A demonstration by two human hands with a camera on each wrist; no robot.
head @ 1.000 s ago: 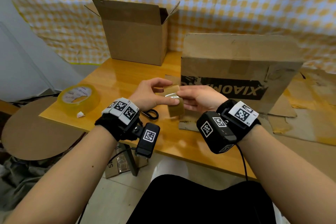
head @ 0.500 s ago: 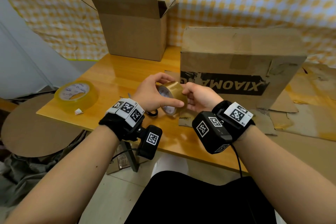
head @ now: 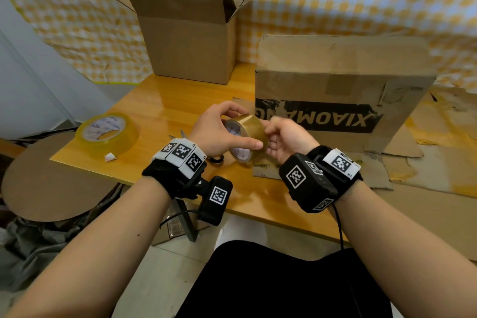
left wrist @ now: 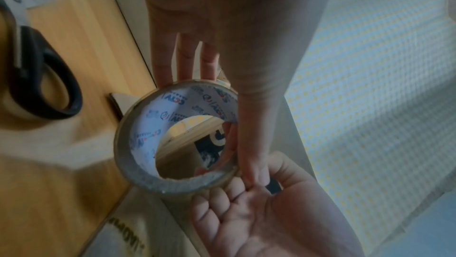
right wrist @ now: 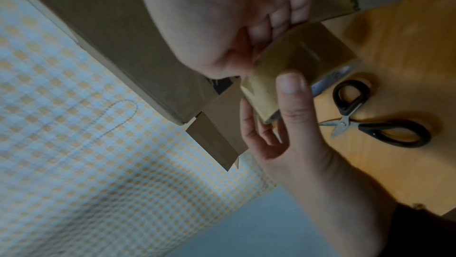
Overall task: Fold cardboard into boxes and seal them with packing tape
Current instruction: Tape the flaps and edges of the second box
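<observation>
Head view: at the centre of the frame the left hand [head: 219,131] grips a brown packing tape roll [head: 249,134] just above the bench [head: 165,100], thumb along its near side and fingers [head: 233,108] curled over the top. The right hand [head: 286,137] meets the roll from the right, palm up, its fingers curled against the tape surface. This looks like the hunt for the tape's free end, before any sealing. The next move likely calls for a nail to lift that edge and peel a strip. Right of centre stands a closed, printed cardboard box [head: 335,85] on flattened cardboard sheets [head: 426,162]; at upper centre an open cardboard box [head: 188,39] waits with its flaps up. A clear tape roll [head: 107,131] lies at the left of the bench.

Left wrist view: the roll's white printed core [left wrist: 153,124] faces the camera at centre. 3 left fingers [left wrist: 185,62] lie on its upper rim; the thumb runs down its right side to the right palm [left wrist: 259,218] at the bottom. Black-handled scissors [left wrist: 44,77] lie at the left edge.

Right wrist view: the right fingers [right wrist: 279,17] press the brown band at upper centre, while the left thumb [right wrist: 293,93] pins it from below. The scissors [right wrist: 385,122] lie at the right, within reach for cutting. Nothing appears to block the printed box, which stands just behind the hands.
</observation>
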